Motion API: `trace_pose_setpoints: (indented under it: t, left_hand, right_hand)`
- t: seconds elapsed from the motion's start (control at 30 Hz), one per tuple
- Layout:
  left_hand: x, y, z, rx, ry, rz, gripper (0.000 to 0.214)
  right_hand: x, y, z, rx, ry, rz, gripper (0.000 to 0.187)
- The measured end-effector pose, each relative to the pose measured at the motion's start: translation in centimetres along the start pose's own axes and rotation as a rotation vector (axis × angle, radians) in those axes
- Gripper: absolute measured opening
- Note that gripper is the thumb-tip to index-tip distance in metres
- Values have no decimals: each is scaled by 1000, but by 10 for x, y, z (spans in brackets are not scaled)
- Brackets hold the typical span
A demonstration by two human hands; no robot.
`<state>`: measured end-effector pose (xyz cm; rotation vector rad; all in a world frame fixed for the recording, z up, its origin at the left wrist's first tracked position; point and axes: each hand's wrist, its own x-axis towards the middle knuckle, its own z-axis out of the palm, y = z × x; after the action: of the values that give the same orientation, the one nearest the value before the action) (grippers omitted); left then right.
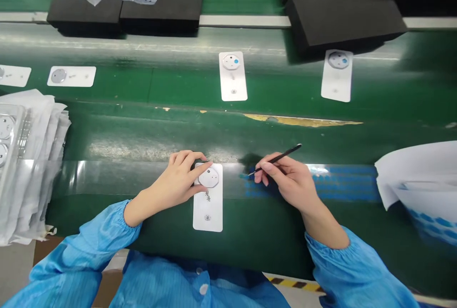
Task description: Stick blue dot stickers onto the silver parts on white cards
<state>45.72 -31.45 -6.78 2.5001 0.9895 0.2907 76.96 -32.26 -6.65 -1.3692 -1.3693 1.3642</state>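
A white card (207,210) with a round disc (209,177) near its top lies on the green work surface in front of me. My left hand (180,174) presses on it, thumb and index finger at the disc's edge. In my right hand (285,177) is a thin black pen-like tool (280,156), held like a pencil, its fine tip pointing down and left. That tip is at a blue dot on a clear strip of blue dots (342,183), which runs under my right hand. Whether the tip has picked up a dot, I cannot tell.
Further white cards with discs lie beyond, one (233,86) fairly central and another (335,79) to its right. Black boxes (160,13) stand at the back under clear plastic sheets. Stacked papers (39,165) lie left; a white backing sheet (421,165) curls up right.
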Motion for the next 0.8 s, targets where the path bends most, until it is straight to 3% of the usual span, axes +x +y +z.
trace_pose_setpoints:
  t: [0.17,0.3,0.8]
  left_hand:
    - [1,-1,3,-8,16,-6,53]
    - [1,-2,4,-12,14,-18,53]
    - [2,1,4,-10,11,-11,52]
  right_hand:
    - [0,-18,39,127,44,69,30]
    - [3,-18,66,115,15,186,34]
    - [3,-18,72,55,69,203,34]
